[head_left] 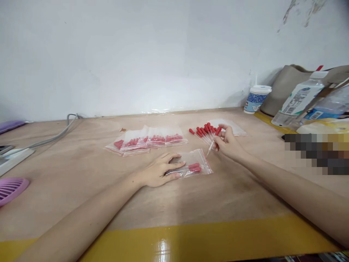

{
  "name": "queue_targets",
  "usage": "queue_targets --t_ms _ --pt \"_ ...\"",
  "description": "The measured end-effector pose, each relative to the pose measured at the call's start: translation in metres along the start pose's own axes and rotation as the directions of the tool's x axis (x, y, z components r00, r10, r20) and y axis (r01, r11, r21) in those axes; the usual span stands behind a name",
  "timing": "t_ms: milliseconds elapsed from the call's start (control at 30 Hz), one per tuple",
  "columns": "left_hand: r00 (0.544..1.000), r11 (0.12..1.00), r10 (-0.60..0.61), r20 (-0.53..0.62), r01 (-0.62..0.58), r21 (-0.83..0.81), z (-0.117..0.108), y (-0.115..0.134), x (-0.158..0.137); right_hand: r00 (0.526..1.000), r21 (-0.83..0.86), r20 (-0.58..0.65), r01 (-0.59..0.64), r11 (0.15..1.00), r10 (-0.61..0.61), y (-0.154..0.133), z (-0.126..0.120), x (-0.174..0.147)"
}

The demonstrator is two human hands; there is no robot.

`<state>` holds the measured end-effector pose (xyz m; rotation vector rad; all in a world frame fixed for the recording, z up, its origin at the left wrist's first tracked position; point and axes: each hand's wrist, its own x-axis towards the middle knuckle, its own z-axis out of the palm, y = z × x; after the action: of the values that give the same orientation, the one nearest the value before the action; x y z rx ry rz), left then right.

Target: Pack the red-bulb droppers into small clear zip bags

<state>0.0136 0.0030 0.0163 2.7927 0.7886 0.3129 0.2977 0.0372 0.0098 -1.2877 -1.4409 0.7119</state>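
Observation:
My left hand [160, 170] lies with its fingers spread over the left end of a clear zip bag [197, 156]. Inside that bag show two red rubber bulbs [194, 167]; the rest of what it holds is under my fingers. A glass dropper with a red bulb [211, 146] is pinched in my right hand [226, 141], its tip slanting down close to the bag's red-striped mouth. Just behind the right hand, several red-bulbed droppers [203, 131] lie fanned out on the table.
Several filled zip bags [158, 138] overlap at the back middle. Flat white bags [231, 127] lie behind the loose droppers. At the right stand a paper cup [256, 99], a plastic bottle [300, 98] and a grey bag [286, 82]. A grey cable [54, 138] and a purple fan [12, 190] are left.

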Motion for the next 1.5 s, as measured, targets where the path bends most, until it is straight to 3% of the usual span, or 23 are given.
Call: queue_targets --t_ms 100,167,267,333,400,500,633,733,867,933,1067,1133,1233,1333,1500 --pt "1.000 1.000 -0.017 0.002 0.017 0.017 0.000 0.001 -0.001 0.992 0.275 -0.034 -0.106 0.955 0.120 0.006 0.012 -0.019" --pt "1.000 0.999 -0.025 0.006 0.025 0.022 0.000 0.001 -0.001 0.979 0.386 0.011 -0.190 0.903 0.202 0.006 0.018 -0.028" --pt "0.999 0.999 -0.034 0.011 0.034 0.035 0.000 0.001 -0.001 0.955 0.432 0.138 -0.298 0.852 0.264 0.004 0.017 -0.034" --pt "0.999 0.999 -0.032 0.011 0.032 0.042 0.000 0.001 -0.001 0.938 0.362 0.234 -0.327 0.873 0.254 0.005 0.009 -0.034" --pt "1.000 0.999 -0.026 0.008 0.026 0.045 0.000 0.001 -0.002 0.925 0.239 0.321 -0.287 0.928 0.204 0.007 -0.001 -0.031" --pt "1.000 0.999 -0.021 -0.002 0.021 0.045 -0.001 0.001 -0.002 0.893 0.044 0.441 -0.124 0.991 0.092 0.008 -0.014 -0.026" --pt "1.000 0.999 -0.019 -0.008 0.020 0.045 -0.001 0.001 -0.001 0.843 -0.059 0.536 0.101 0.993 -0.054 0.002 -0.014 -0.024" --pt "1.000 0.999 -0.031 -0.005 0.031 0.045 -0.001 0.002 0.000 0.846 -0.048 0.509 0.213 0.976 -0.160 0.002 -0.004 -0.025" --pt "0.999 0.999 -0.031 -0.010 0.032 0.035 0.000 0.002 0.000 0.911 -0.043 0.403 0.111 0.993 -0.084 0.011 0.013 -0.026" --pt "1.000 0.999 -0.020 -0.017 0.020 0.030 0.000 0.001 0.000 0.921 -0.061 0.373 0.141 0.988 -0.109 0.013 0.017 -0.027" --pt "1.000 0.999 -0.018 -0.013 0.019 0.048 0.002 -0.001 0.000 0.831 -0.050 0.475 0.354 0.934 -0.289 0.009 0.016 -0.028" --pt "1.000 0.998 -0.020 -0.005 0.021 0.062 0.002 -0.002 0.000 0.818 -0.050 0.520 0.317 0.947 -0.246 0.008 0.011 -0.024" --pt "1.000 0.997 -0.016 0.002 0.016 0.074 0.003 -0.003 0.000 0.906 -0.224 0.412 0.207 0.952 -0.100 0.008 0.003 -0.007" --pt "1.000 0.997 -0.013 0.006 0.013 0.072 0.002 -0.003 0.001 0.968 -0.476 0.218 0.216 0.853 -0.124 0.005 0.004 0.017" --pt "1.000 0.997 -0.020 0.016 0.019 0.070 0.001 -0.001 0.001 0.940 -0.752 0.180 0.321 0.575 -0.289 -0.004 0.033 0.055"
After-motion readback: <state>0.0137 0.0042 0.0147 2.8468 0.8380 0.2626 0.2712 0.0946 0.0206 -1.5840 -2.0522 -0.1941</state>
